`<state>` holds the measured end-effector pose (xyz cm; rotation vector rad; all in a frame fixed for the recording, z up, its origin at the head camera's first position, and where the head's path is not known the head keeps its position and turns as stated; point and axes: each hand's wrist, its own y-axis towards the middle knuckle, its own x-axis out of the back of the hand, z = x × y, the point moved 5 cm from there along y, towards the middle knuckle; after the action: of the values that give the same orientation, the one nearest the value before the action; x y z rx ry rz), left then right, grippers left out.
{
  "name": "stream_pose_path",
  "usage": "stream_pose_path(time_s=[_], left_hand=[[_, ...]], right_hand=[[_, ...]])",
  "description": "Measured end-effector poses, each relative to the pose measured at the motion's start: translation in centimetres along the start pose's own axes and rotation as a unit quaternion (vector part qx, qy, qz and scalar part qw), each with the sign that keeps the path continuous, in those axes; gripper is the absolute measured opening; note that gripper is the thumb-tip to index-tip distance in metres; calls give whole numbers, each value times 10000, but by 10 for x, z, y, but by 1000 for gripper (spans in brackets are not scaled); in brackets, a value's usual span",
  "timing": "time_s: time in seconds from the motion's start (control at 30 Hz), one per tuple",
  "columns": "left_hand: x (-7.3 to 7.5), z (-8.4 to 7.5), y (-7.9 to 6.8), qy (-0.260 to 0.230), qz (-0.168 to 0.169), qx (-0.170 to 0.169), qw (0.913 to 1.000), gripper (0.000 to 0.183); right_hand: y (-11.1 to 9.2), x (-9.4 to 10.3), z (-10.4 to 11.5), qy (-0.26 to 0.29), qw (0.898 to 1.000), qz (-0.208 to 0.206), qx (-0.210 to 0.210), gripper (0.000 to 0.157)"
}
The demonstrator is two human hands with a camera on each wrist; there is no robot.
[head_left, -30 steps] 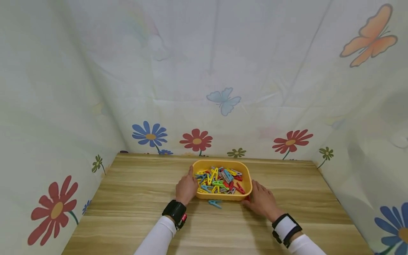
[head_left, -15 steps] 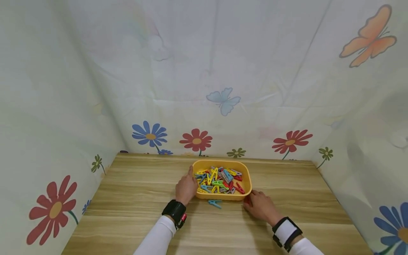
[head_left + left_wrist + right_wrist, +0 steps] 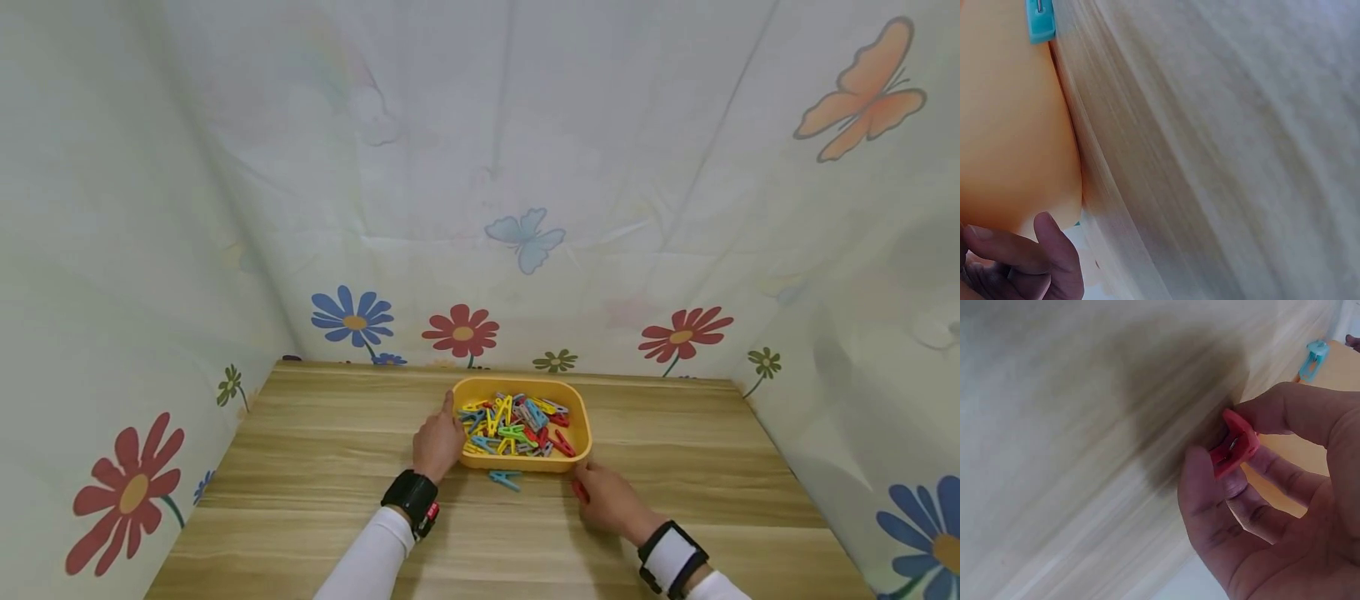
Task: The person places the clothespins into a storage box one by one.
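A yellow plastic basket [image 3: 525, 465] full of multicoloured clothespins [image 3: 513, 432] stands on the wooden table. At its left side rests my left hand [image 3: 437, 446], fingers against the outer wall; in the left wrist view its bent fingers [image 3: 1063, 259] touch the orange-looking wall [image 3: 1016, 125]. My right hand [image 3: 611, 504] is by the basket's front right corner and pinches a red clothespin [image 3: 1235, 447] between thumb and finger, just over the tabletop. A light blue clothespin [image 3: 504, 479] lies in front of the basket, between the hands.
The wooden table [image 3: 337, 442] runs back to a pale curtain [image 3: 420, 183] printed with flowers and butterflies. The same cloth hangs at both sides. Tabletop extends left, right and in front of the basket.
My right hand has drawn slightly toward me from the basket's right corner, fingers now gathered around the red clothespin. The left hand and the basket have stayed nearly still.
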<state>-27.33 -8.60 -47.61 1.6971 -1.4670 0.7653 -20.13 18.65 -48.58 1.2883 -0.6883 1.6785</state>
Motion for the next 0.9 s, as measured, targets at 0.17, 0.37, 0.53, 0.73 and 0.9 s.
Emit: stream_pose_path(time_s=[0.17, 0.37, 0.53, 0.73, 0.9], left_hand=[[0, 1, 1, -29, -65, 8, 10000, 55], [-4, 2, 1, 14, 84, 118, 9999, 57], [-3, 2, 1, 2, 0, 73, 10000, 56], [-3, 2, 2, -47, 62, 77, 9999, 56], [-3, 1, 1, -28, 75, 74, 9999, 56]], right_hand=[[-4, 0, 5, -58, 9997, -16, 233, 29], [-14, 5, 12, -55, 9988, 364, 329, 30], [-23, 15, 20, -180, 9973, 468, 540, 28], [-25, 35, 38, -466, 9958, 308, 723, 22], [-21, 56, 57, -481, 9938, -23, 1007, 24]])
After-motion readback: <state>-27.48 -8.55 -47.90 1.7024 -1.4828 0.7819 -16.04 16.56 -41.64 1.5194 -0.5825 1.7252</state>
